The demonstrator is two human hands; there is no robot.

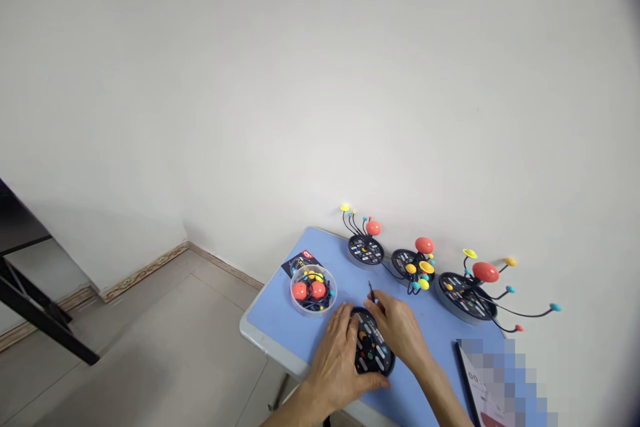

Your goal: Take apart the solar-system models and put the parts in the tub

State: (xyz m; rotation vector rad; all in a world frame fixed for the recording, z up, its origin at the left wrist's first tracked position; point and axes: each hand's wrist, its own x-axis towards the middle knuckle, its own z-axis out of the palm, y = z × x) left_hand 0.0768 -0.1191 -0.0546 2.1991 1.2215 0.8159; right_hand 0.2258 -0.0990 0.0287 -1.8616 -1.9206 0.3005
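Note:
My left hand [340,363] grips a round black disc base [374,352] with coloured markings, which lies on the blue table [280,320] near its front edge. My right hand [395,332] is just above the disc's far side, pinching a thin black wire [371,291] that stands up from the fingers. Behind my hands, a clear plastic bowl [313,289] holds two red balls, yellow pieces and tangled black wires. A black printed card [300,263] lies partly under the bowl.
Along the back of the table stand three assembled models [365,249], [413,265], [466,295], each a black disc with wires and coloured balls. A dark tablet [473,380], partly blurred out, lies at front right. The table's corner overhangs a tiled floor, with a black stand [35,287] at far left.

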